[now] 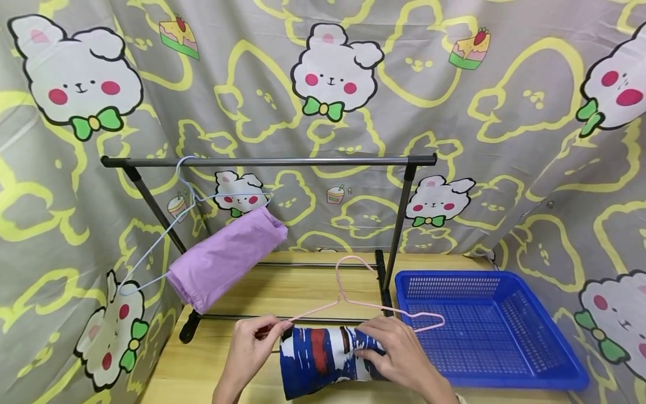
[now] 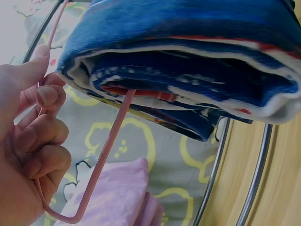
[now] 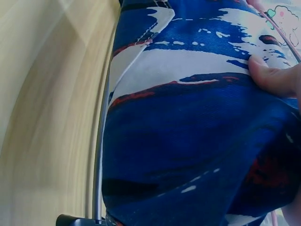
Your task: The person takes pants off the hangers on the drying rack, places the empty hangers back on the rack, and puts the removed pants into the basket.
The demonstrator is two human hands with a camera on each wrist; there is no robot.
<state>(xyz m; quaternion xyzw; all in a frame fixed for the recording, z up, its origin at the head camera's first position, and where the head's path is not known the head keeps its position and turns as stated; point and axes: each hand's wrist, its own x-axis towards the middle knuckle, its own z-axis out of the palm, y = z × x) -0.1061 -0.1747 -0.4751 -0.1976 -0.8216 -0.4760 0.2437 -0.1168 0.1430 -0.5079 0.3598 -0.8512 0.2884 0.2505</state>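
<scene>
My left hand [image 1: 254, 343] curls its fingers round the left end of a pink wire hanger [image 1: 341, 297]. A folded garment [image 1: 319, 359] with a blue, white and red print hangs over the hanger's lower bar. In the left wrist view the bar [image 2: 109, 141] runs into the folds of the cloth. My right hand [image 1: 401, 350] grips the garment's right part, its thumb [image 3: 270, 77] pressed on the printed fabric. The hanger's hook points up and away from me, and its right end sticks out past my right hand.
A black and grey clothes rack [image 1: 282, 162] stands behind the hands. On its left side hangs a light blue hanger [image 1: 151, 249] carrying a folded purple garment [image 1: 227, 258]. At the right sits a blue plastic basket [image 1: 547, 336]. Printed curtains [image 1: 348, 134] enclose the wooden table [image 1: 212, 365].
</scene>
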